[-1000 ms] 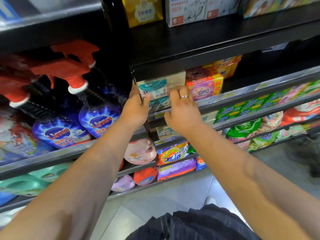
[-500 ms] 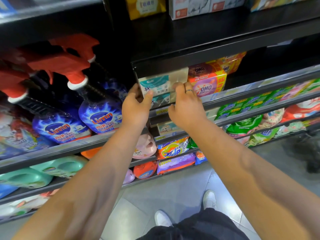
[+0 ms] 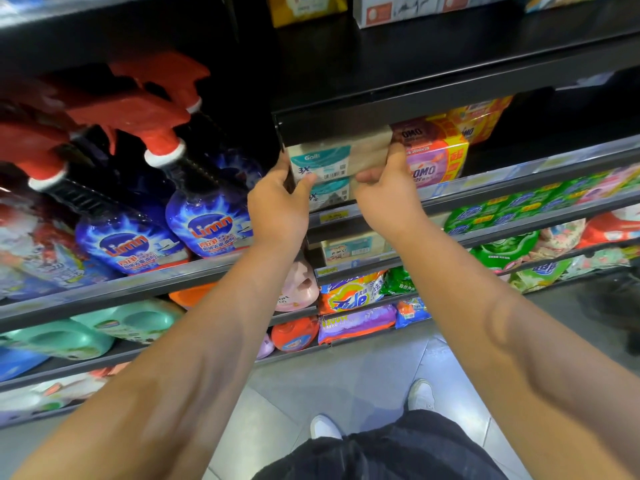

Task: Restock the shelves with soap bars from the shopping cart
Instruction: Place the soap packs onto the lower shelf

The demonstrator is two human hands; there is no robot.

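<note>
1. Soap bars (image 3: 329,162) in a teal-and-beige wrapped pack sit at the front of the dark metal shelf (image 3: 502,183), directly above a second matching pack (image 3: 334,195).
2. Your left hand (image 3: 277,202) grips the top pack's left end, thumb laid across its front label.
3. Your right hand (image 3: 384,199) grips the right end, thumb tucked along the lower front edge.
4. Just beside it on the right stands a pink-and-yellow OMO box (image 3: 433,164); blue spray bottles with red triggers (image 3: 207,216) stand to your left.
</note>
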